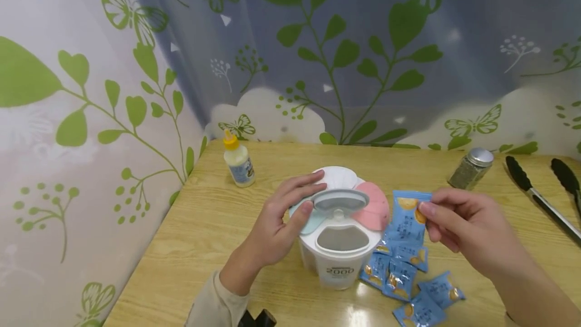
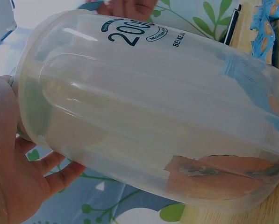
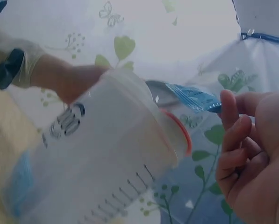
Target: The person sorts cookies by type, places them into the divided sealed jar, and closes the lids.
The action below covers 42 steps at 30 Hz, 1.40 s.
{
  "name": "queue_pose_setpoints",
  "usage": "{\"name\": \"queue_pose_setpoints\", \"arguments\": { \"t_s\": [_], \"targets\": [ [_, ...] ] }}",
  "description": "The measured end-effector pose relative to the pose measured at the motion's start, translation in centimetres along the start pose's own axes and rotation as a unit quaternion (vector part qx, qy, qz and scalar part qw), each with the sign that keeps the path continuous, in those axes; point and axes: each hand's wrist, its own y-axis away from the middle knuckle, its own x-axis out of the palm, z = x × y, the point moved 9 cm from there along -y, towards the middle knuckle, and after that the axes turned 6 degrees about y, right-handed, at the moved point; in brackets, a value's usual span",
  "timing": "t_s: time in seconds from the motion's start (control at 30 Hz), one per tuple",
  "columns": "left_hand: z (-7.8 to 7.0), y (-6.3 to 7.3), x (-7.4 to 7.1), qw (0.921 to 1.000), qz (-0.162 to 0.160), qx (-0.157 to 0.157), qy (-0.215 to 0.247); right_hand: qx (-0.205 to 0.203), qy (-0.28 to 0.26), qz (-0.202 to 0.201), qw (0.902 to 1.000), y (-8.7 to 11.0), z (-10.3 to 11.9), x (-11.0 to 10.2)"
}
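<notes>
A translucent plastic storage container (image 1: 338, 271) stands upright on the table, its lid divided into white, pink, teal and grey sections. The grey flap (image 1: 341, 201) is raised above an opening. My left hand (image 1: 281, 221) rests on the lid, fingers spread over its left side and thumb beside the flap. Between thumb and fingers, my right hand (image 1: 467, 228) pinches a blue snack packet (image 1: 407, 223) just right of the container. Several more blue packets (image 1: 399, 279) lie below it. Through the wall in the left wrist view, a brownish wrapped item (image 2: 223, 176) shows at the container's bottom.
A small bottle with a yellow nozzle (image 1: 239, 163) stands at the back left. At the back right is a glass jar (image 1: 471, 168) with a metal lid, beside black-tipped tongs (image 1: 540, 196). Patterned curtain (image 1: 363, 64) borders the table.
</notes>
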Motion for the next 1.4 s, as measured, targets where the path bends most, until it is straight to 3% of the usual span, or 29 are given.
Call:
{"name": "queue_pose_setpoints", "arguments": {
  "t_s": [0.17, 0.3, 0.37, 0.5, 0.63, 0.7, 0.77, 0.97, 1.17, 1.4],
  "targets": [
    [-0.1, -0.1, -0.1, 1.0, 0.0, 0.001, 0.001, -0.047, -0.079, 0.023, 0.9955, -1.6, 1.2, 2.7],
    [-0.1, -0.1, -0.1, 1.0, 0.001, 0.003, 0.0, -0.081, -0.086, 0.052, 0.9917, -2.1, 2.0, 4.6],
    [-0.1, -0.1, 0.0, 1.0, 0.0, 0.004, -0.001, -0.086, -0.066, 0.057, 0.9924, -2.1, 2.1, 5.4],
    [-0.1, -0.1, 0.0, 1.0, 0.002, 0.002, -0.001, -0.078, 0.03, 0.047, 0.9954, -1.7, 2.0, 6.4],
    [-0.1, -0.2, 0.0, 1.0, 0.003, 0.0, -0.002, -0.07, 0.121, 0.038, 0.9895, -1.4, 1.8, 6.8],
    [-0.1, -0.2, 0.0, 1.0, 0.003, 0.001, -0.002, -0.044, 0.171, 0.025, 0.984, -1.2, 1.5, 6.5],
    [-0.1, -0.2, 0.0, 1.0, 0.004, 0.002, -0.002, -0.027, 0.189, 0.01, 0.9816, -1.0, 1.3, 6.0],
    [-0.1, -0.1, -0.1, 1.0, 0.004, -0.004, 0.0, -0.003, 0.154, -0.026, 0.9877, -0.7, 0.2, 3.4],
    [-0.1, -0.1, 0.0, 1.0, 0.002, -0.006, 0.0, 0.039, 0.161, -0.073, 0.9835, -0.2, -1.1, 0.4],
    [-0.1, -0.1, -0.1, 1.0, -0.001, -0.006, -0.002, 0.059, 0.205, -0.045, 0.9761, 0.3, -2.2, -0.9]
  ]
}}
